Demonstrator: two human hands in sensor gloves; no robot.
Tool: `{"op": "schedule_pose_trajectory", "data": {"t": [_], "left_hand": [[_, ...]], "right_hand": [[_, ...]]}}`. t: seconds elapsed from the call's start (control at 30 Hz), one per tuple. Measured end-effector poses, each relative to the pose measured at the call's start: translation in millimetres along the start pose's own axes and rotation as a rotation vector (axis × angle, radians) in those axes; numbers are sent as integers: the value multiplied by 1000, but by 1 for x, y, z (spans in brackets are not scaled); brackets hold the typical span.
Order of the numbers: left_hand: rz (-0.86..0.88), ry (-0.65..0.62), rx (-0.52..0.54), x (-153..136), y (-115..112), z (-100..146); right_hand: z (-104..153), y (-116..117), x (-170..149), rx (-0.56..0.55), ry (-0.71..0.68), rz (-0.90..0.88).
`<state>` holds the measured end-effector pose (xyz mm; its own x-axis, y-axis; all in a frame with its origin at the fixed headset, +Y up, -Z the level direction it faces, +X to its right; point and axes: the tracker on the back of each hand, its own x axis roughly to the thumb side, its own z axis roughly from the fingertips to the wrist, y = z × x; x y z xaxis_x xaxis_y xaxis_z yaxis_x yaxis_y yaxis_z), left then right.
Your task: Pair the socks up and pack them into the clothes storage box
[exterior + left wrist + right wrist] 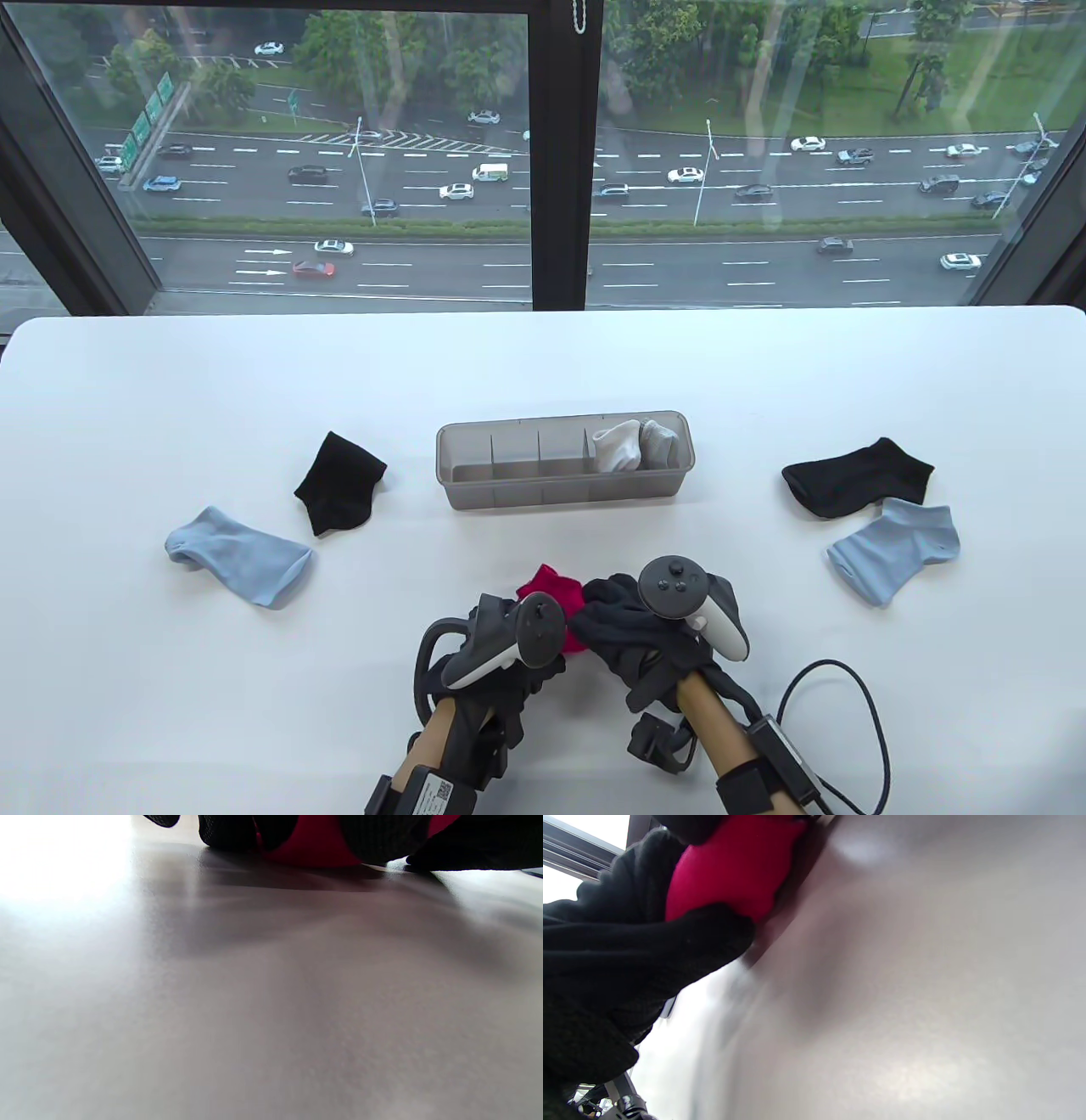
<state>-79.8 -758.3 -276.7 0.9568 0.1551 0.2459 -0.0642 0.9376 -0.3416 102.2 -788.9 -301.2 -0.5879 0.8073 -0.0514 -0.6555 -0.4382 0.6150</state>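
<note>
Near the table's front edge both gloved hands hold a bunched red sock (551,588) between them. My left hand (530,632) grips it from the left; its fingers press the red sock (314,844) onto the table. My right hand (624,615) curls round it from the right, thumb and fingers closed over the red sock (734,866). The grey storage box (475,488) stands mid-table with white socks (632,443) in its right-hand compartments. Loose black socks (338,482) (857,479) and light blue socks (237,554) (895,547) lie left and right.
The white table (543,365) ends at a large window at the back. A black cable (848,722) loops on the table by my right wrist. The box's left compartments (509,454) hold nothing.
</note>
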Motion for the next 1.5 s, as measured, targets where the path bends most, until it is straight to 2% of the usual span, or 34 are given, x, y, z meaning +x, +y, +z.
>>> {"op": "schedule_pose_trajectory", "data": {"t": [0.07,0.13,0.3,0.43,0.63,0.8,1.0,1.07,1.17,1.27,1.4,1.5], "left_hand": [[10,4,11,-2,0,0],[33,0,6,-4,1,0],[12,-1,-75,-1,-1,-2],[-10,5,-61,2,-3,-2],[46,-14,-1,-3,2,0],[56,-21,-44,-4,1,0],[29,0,-81,-5,-1,-1],[30,-13,-38,-5,0,-1],[38,-4,-50,-6,0,-2],[48,7,-62,-9,0,-3],[23,11,-89,-7,-1,-3],[6,6,-94,-5,-1,-3]], "right_hand": [[0,1,-1,-14,-3,6],[0,2,-1,21,-6,25],[0,1,1,-7,-4,59],[-1,2,1,22,17,37],[0,3,0,3,9,24],[0,0,1,-16,7,82],[0,-1,0,-18,20,51],[0,-1,0,-19,24,60],[1,1,1,-56,22,84],[1,0,2,-36,1,143],[3,-1,4,-107,1,210],[2,-2,6,-114,7,243]]}}
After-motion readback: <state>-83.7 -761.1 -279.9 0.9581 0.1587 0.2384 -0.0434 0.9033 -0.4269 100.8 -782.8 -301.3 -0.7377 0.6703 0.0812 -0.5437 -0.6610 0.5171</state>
